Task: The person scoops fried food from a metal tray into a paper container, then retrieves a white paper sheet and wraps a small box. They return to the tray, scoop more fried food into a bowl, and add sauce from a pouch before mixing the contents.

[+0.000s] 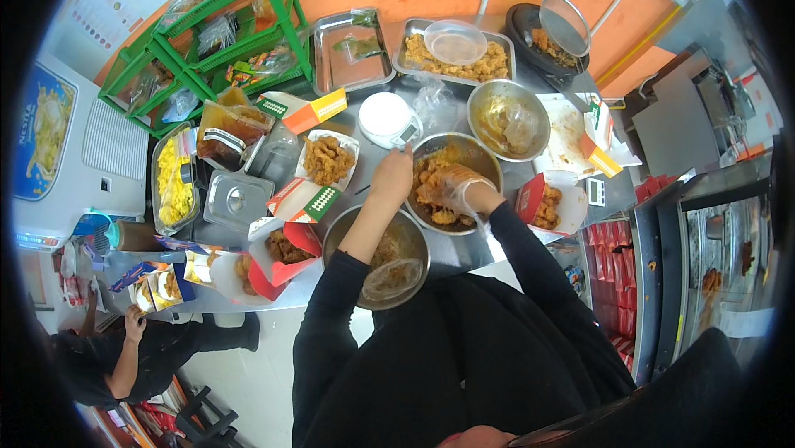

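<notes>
My left hand (395, 170) reaches over a steel bowl, its fingertips at the front of a white digital kitchen scale (384, 117) and close to the rim of a second steel mixing bowl (492, 168). Whether those fingers press or grip anything is hidden. Inside that second bowl, my right hand (463, 187) wears a clear plastic glove smeared with sauce. It is among sauced fried chicken pieces (442, 217), which partly conceal its fingers. Nearer my body, under my left forearm, stands the other steel bowl (420, 261) with sauce residue and a crumpled plastic glove (392, 279) inside.
Boxes of fried chicken (329, 159) flank the bowls, including a red carton (533, 199) at right. Behind are a sauce-coated bowl (535, 95), a steel tray (397, 63) of fried pieces and a green rack (205, 66). At lower left, another person's hand (134, 324) is beside boxed food.
</notes>
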Available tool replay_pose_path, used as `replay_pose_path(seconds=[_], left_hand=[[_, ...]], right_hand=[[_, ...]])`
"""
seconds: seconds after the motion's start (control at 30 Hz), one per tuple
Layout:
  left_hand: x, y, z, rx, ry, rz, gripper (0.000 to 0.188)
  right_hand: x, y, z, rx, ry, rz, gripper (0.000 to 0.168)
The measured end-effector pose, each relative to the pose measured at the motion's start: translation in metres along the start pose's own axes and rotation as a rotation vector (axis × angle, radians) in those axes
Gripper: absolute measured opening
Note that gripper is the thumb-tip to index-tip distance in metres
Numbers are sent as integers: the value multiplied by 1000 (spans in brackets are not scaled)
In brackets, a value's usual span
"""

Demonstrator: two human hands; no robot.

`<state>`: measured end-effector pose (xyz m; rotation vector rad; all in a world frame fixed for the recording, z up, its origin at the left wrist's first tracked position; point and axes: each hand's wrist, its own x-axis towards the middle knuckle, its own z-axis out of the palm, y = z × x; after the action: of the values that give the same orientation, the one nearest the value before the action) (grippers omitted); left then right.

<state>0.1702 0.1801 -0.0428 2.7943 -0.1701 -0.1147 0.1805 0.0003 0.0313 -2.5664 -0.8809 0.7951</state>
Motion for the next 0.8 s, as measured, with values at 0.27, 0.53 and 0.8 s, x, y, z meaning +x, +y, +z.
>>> replay_pose_path(seconds=[0.27, 0.53, 0.8], left_hand=[[4, 6, -2, 30, -36, 3, 42], [5, -6, 4, 39, 26, 36, 44], [7, 10, -10, 33, -73, 1, 45]], right_hand=[[28, 22, 4, -208, -52, -81, 39], [23, 15, 56, -200, 252, -38, 42], [21, 19, 5, -199, 175, 303, 35]])
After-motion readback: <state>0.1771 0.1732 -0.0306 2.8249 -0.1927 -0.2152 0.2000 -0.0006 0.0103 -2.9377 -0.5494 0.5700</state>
